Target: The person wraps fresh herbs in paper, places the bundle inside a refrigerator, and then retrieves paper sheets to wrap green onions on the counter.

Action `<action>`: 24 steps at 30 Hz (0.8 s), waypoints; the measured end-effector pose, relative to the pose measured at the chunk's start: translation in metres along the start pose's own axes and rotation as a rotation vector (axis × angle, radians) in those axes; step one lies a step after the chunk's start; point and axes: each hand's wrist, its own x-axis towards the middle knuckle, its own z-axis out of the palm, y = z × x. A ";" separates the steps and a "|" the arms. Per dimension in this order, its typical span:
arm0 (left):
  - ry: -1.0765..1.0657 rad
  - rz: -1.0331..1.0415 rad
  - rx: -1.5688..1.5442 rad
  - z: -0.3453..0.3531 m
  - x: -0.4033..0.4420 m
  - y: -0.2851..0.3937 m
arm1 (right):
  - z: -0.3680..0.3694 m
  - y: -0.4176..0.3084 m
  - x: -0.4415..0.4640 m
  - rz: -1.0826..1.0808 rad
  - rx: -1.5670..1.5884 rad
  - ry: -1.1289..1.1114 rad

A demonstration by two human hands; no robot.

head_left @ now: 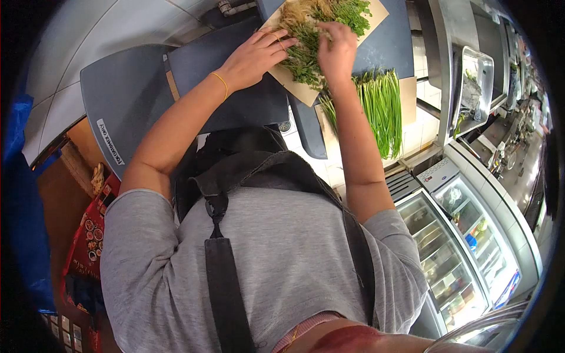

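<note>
Top centre of frame, leafy herbs [304, 54] lie between left hand [256, 57], fingers loosely spread at their edge, and right hand [339, 54], fingers curled, grip can't tell, long axis unclear.

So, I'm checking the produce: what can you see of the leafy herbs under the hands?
The herbs are a loose heap of green leaves, with tan, stringy strands toward the far edge. They lie on a tan, cardboard-like sheet over a grey-blue surface. The left hand and right hand touch and partly hide them.
</note>
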 end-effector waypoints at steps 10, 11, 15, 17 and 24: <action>-0.004 -0.024 0.010 -0.003 -0.003 0.004 | -0.007 0.060 0.034 0.077 -0.145 0.107; -0.008 -0.027 0.016 -0.002 -0.003 0.004 | -0.005 0.062 0.034 0.052 -0.122 0.105; -0.019 -0.033 0.035 -0.001 -0.001 0.007 | 0.002 0.043 0.030 -0.060 -0.146 0.018; -0.023 -0.036 0.046 -0.003 -0.001 0.006 | 0.019 0.030 0.022 -0.126 -0.264 0.023; -0.020 -0.042 0.046 -0.003 -0.002 0.009 | 0.024 0.015 0.007 -0.064 -0.105 -0.036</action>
